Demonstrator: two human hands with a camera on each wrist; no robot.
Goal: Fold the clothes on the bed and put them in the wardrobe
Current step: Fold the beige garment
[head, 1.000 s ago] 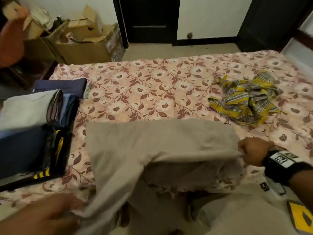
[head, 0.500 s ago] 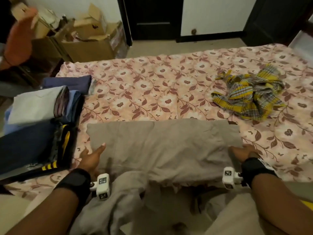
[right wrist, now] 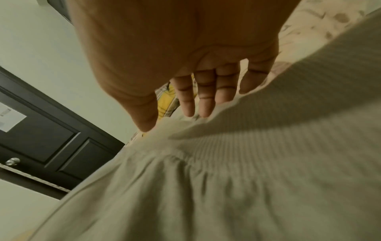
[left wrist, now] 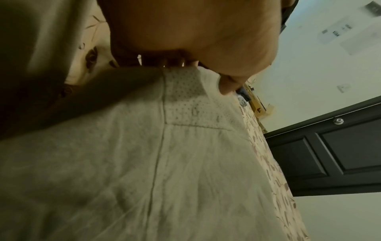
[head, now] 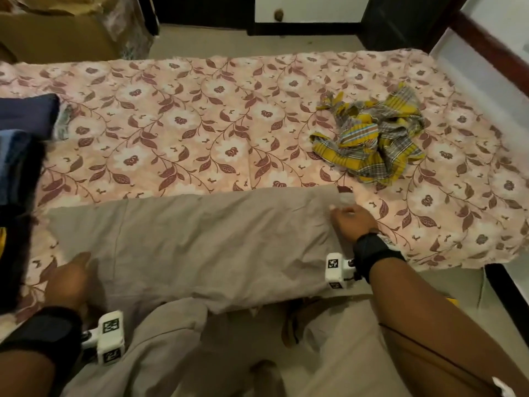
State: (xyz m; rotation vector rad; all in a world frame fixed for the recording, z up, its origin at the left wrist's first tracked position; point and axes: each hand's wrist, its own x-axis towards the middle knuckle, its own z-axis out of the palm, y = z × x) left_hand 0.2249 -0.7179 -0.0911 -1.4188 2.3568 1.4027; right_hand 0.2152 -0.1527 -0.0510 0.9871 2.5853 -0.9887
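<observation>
A beige garment (head: 217,242) lies spread flat along the near edge of the floral-sheeted bed (head: 200,124), and part of it hangs off the front. My left hand (head: 71,279) rests on its left edge, fingers down on the cloth (left wrist: 185,163). My right hand (head: 350,217) touches the garment's far right corner; in the right wrist view the fingers (right wrist: 195,97) are straight and their tips meet the ribbed fabric (right wrist: 247,179). A crumpled yellow plaid cloth (head: 369,138) lies on the bed, beyond the right hand.
A stack of folded dark and blue clothes (head: 17,156) sits at the bed's left edge. A cardboard box (head: 57,32) stands on the floor behind the bed. Dark doors (head: 200,10) are at the back. The wooden bed frame (head: 486,38) runs along the right.
The garment, held up by both hands a second ago, now lies flat on the bed. My right hand has slid from its near right edge to its far right corner.
</observation>
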